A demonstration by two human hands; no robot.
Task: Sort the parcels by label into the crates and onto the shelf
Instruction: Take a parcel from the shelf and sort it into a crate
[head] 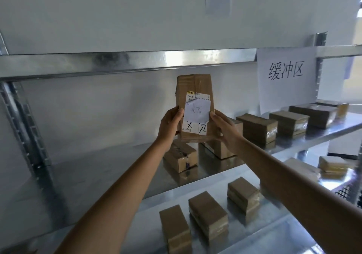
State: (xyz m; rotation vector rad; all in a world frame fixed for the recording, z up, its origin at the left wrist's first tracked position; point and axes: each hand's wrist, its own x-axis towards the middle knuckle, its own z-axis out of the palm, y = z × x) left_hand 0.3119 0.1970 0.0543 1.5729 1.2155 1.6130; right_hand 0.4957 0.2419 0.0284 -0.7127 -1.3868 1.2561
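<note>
A brown cardboard parcel stands upright in the air in front of the metal shelf. Its white shipping label faces me, with a handwritten paper slip stuck over it. My left hand grips the parcel's lower left edge, thumb on the front. My right hand grips the lower right edge, thumb beside the label. Two more brown parcels lie on the shelf just below the held one, partly hidden by it and by my hands.
A row of brown parcels runs along the shelf to the right. A paper sign with large characters hangs from the shelf above. Three parcels lie on a shiny surface nearer me, with others at the right.
</note>
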